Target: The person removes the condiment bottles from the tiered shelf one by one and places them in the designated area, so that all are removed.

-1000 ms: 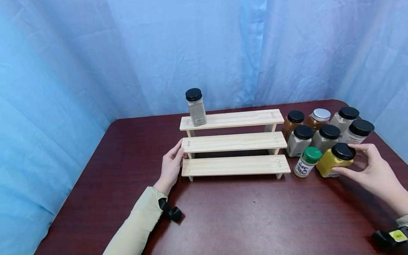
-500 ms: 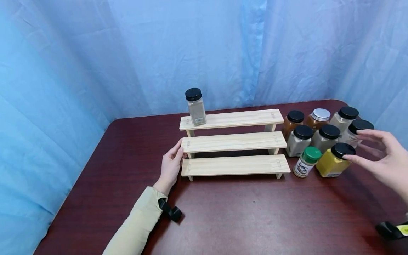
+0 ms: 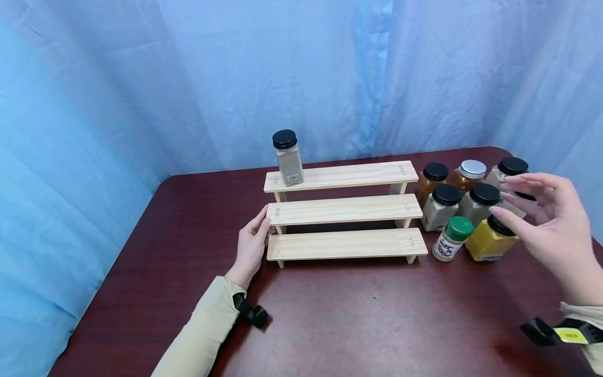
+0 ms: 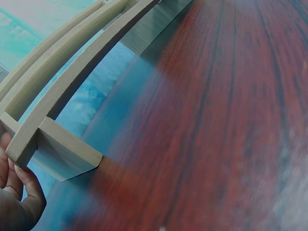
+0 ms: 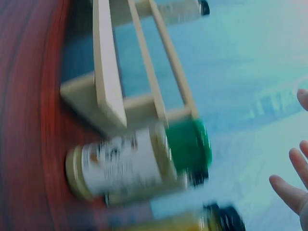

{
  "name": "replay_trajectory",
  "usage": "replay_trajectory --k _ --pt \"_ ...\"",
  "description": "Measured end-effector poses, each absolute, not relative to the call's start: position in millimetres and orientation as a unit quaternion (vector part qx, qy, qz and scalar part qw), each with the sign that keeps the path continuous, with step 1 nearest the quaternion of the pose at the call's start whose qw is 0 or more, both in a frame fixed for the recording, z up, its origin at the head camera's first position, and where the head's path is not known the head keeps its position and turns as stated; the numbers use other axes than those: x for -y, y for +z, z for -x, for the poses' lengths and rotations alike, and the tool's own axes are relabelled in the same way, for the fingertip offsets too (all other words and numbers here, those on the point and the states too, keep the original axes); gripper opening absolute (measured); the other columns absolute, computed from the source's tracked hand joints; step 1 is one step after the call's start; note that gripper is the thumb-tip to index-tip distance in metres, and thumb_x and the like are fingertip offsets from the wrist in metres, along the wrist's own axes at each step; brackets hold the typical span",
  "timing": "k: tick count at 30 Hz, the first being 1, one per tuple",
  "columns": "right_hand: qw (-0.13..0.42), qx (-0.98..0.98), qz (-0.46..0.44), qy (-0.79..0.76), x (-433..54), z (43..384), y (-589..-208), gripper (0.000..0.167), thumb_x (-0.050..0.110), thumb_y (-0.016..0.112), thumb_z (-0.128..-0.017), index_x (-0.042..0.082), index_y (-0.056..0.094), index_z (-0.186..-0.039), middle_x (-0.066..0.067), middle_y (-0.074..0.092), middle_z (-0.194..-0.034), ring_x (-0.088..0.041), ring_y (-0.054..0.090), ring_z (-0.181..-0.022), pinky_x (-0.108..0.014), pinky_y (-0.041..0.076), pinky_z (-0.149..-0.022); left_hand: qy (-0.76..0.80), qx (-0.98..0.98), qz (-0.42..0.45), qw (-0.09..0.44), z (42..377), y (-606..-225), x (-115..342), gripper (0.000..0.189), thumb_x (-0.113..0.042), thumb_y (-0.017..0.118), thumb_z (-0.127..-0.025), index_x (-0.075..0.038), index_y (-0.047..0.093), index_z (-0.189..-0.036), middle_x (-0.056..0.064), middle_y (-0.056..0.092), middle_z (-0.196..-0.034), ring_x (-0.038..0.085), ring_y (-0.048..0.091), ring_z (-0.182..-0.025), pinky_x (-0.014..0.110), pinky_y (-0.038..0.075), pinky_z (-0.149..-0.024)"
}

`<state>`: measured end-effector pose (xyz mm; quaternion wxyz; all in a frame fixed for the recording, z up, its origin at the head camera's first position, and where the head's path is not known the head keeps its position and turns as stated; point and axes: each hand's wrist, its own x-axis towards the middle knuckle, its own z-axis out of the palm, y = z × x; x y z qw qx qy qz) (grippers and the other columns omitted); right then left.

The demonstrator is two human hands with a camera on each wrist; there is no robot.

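A three-tier wooden display rack (image 3: pixel 348 209) stands mid-table. My left hand (image 3: pixel 250 251) holds its left end, fingers and thumb at the middle and lower tiers; fingertips touch the wood (image 4: pixel 29 139) in the left wrist view. On the top tier's left end stands a tall clear jar (image 3: pixel 290 165) with a black lid and pale contents. My right hand (image 3: pixel 553 225) hovers over the jars at right, fingers spread and holding nothing. Beneath it are a yellow jar (image 3: pixel 487 243) with a black lid and a green-capped shaker (image 3: pixel 449 245). The hand partly covers a jar behind the yellow one.
Several more jars are grouped behind: two pale ones (image 3: pixel 438 212), an orange-brown one (image 3: pixel 427 184), a silver-lidded one (image 3: pixel 466 180) and a far-right pale one (image 3: pixel 499 178). Blue curtains (image 3: pixel 282 78) hang behind and beside the dark red table (image 3: pixel 353 324).
My right hand has come away from the yellow jar, first rightward, then up and left over the jars. My left hand stays on the rack; the jars stay put.
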<state>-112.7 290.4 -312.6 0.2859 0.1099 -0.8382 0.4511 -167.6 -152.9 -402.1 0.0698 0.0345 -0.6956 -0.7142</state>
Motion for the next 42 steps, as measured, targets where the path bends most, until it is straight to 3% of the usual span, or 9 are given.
replay_trajectory --k 4,9,16,21,24,32,36,42 --pt "0.288 0.802 -0.172 0.494 -267.3 115.3 -310.2 0.062 -0.021 0.062 -0.077 -0.003 0.043 -0.133 0.01 0.054 -0.119 0.001 0.057 -0.104 -0.005 0.043 -0.084 -0.715 0.695 -0.037 0.07 167.2 -401.6 152.7 0.041 -0.011 0.049 -0.099 -0.009 0.047 -0.14 -0.012 0.059 -0.08 0.003 0.053 -0.071 0.017 0.036 -0.059" --pt "0.241 0.723 -0.251 0.596 -240.8 127.5 -311.6 0.056 -0.025 0.058 -0.077 -0.007 0.045 -0.128 -0.002 0.058 -0.12 -0.008 0.06 -0.105 -0.011 0.046 -0.087 -0.714 0.696 -0.035 0.069 167.0 -402.5 153.7 0.042 -0.012 0.048 -0.1 -0.007 0.045 -0.141 -0.013 0.06 -0.082 0.003 0.053 -0.072 0.017 0.036 -0.059" --pt "0.191 0.74 -0.233 0.601 -200.0 141.0 -310.5 0.051 -0.022 0.058 -0.079 -0.003 0.048 -0.125 -0.002 0.057 -0.118 -0.008 0.057 -0.104 -0.013 0.047 -0.088 -0.712 0.697 -0.037 0.071 167.5 -403.2 153.3 0.042 -0.011 0.048 -0.099 -0.006 0.045 -0.141 -0.012 0.059 -0.08 0.003 0.053 -0.071 0.018 0.036 -0.059" --pt "0.143 0.768 -0.225 0.582 -175.2 153.2 -311.2 0.046 -0.008 0.062 -0.085 -0.001 0.044 -0.128 0.0 0.053 -0.121 -0.004 0.056 -0.106 -0.014 0.046 -0.089 -0.713 0.697 -0.037 0.071 168.1 -404.3 153.6 0.042 -0.012 0.049 -0.099 -0.007 0.045 -0.141 -0.011 0.058 -0.078 0.004 0.053 -0.071 0.018 0.035 -0.058" --pt "0.103 0.788 -0.211 0.569 -161.3 160.1 -310.4 0.051 0.002 0.065 -0.087 0.002 0.041 -0.133 -0.003 0.05 -0.126 -0.004 0.054 -0.11 -0.016 0.047 -0.091 -0.713 0.696 -0.037 0.069 167.5 -404.6 153.4 0.042 -0.012 0.048 -0.099 -0.006 0.045 -0.141 -0.012 0.059 -0.082 0.004 0.053 -0.071 0.018 0.035 -0.058" --pt "0.046 0.806 -0.221 0.547 -129.4 183.2 -302.0 0.068 0.014 0.07 -0.086 0.018 0.034 -0.144 -0.012 0.044 -0.133 -0.026 0.05 -0.12 -0.045 0.042 -0.101 -0.714 0.696 -0.035 0.065 166.5 -404.2 153.1 0.043 -0.013 0.048 -0.1 -0.006 0.043 -0.142 -0.012 0.06 -0.084 0.004 0.053 -0.072 0.017 0.035 -0.058" --pt "0.041 0.808 -0.237 0.538 -113.9 194.7 -294.4 0.073 0.017 0.072 -0.084 0.02 0.033 -0.146 -0.014 0.042 -0.135 -0.027 0.048 -0.122 -0.047 0.041 -0.102 -0.711 0.699 -0.038 0.066 166.8 -403.9 153.9 0.042 -0.013 0.048 -0.1 -0.008 0.044 -0.142 -0.011 0.061 -0.091 0.003 0.053 -0.073 0.017 0.036 -0.059" --pt "0.026 0.811 -0.252 0.527 -94.7 207.0 -283.9 0.075 0.017 0.074 -0.083 0.022 0.033 -0.146 -0.011 0.039 -0.137 -0.027 0.046 -0.125 -0.047 0.04 -0.103 -0.704 0.706 -0.041 0.064 166.6 -403.9 153.6 0.042 -0.013 0.049 -0.099 -0.009 0.045 -0.141 -0.009 0.059 -0.086 0.004 0.053 -0.072 0.019 0.036 -0.06"
